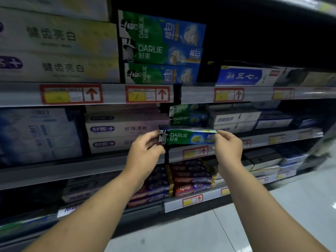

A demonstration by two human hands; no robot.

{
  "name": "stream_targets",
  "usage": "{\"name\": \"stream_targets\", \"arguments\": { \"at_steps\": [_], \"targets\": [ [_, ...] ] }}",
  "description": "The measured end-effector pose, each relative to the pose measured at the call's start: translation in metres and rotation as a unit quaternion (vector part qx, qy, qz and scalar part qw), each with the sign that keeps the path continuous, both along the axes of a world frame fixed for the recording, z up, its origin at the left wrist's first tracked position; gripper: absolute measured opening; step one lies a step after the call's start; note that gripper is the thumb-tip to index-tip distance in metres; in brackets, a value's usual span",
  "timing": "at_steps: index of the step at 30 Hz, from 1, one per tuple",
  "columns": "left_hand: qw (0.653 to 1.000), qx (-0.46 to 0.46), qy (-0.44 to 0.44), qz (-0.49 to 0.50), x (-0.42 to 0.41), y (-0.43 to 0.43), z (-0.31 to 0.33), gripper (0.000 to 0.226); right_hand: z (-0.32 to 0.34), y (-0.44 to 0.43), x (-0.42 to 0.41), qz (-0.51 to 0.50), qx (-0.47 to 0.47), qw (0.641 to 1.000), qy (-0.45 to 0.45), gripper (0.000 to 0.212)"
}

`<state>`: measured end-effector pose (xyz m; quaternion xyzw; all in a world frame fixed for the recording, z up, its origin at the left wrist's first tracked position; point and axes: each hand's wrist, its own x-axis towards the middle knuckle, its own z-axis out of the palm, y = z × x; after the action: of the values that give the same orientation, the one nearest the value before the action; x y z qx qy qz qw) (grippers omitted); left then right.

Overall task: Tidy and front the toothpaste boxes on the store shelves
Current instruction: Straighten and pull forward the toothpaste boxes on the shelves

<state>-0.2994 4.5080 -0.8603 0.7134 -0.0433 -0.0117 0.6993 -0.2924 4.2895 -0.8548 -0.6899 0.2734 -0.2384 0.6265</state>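
Head view: left hand point(145, 151) and right hand point(228, 145) pinch the ends of a Darlie box point(187, 137) at the middle shelf point(109, 160) edge (light, probably crushable card); end grips suit it.

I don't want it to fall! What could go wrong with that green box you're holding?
The green Darlie box is pinched only at its ends, by the left hand and the right hand. It seems to be held out in front of the shelf, so a slip could drop it onto the floor. Going back in, it might also bump the Darlie stack behind it and knock those boxes crooked.
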Motion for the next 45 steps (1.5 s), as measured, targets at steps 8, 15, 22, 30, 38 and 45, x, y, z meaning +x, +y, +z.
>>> {"name": "stream_targets", "arguments": {
  "at_steps": [8, 15, 22, 30, 38, 45],
  "targets": [
    [0.997, 0.073, 0.007, -0.032, 0.011, -0.027, -0.018, 0.064, -0.002, -0.028, 0.016, -0.013, -0.038, 0.999, -0.013, 0.038],
    [0.994, 0.088, 0.01, -0.068, 0.024, -0.04, -0.024, 0.071, -0.007, -0.029, 0.033, 0.046, -0.046, 0.998, 0.01, 0.033],
    [0.987, 0.158, -0.022, -0.004, 0.024, -0.048, -0.035, 0.061, -0.016, -0.029, 0.039, 0.047, -0.065, 0.997, -0.004, 0.042],
    [0.979, 0.195, -0.056, 0.016, 0.026, -0.044, -0.034, 0.055, -0.023, -0.033, 0.039, 0.117, -0.114, 0.985, 0.049, 0.068],
    [0.966, 0.241, -0.089, 0.025, 0.024, -0.019, -0.026, 0.056, -0.016, -0.023, 0.021, 0.104, -0.293, 0.947, 0.076, 0.073],
    [0.934, 0.332, -0.131, 0.01, 0.012, 0.035, -0.024, 0.056, -0.017, 0.021, 0.003, 0.22, -0.451, 0.863, 0.061, 0.062]
  ]
}}
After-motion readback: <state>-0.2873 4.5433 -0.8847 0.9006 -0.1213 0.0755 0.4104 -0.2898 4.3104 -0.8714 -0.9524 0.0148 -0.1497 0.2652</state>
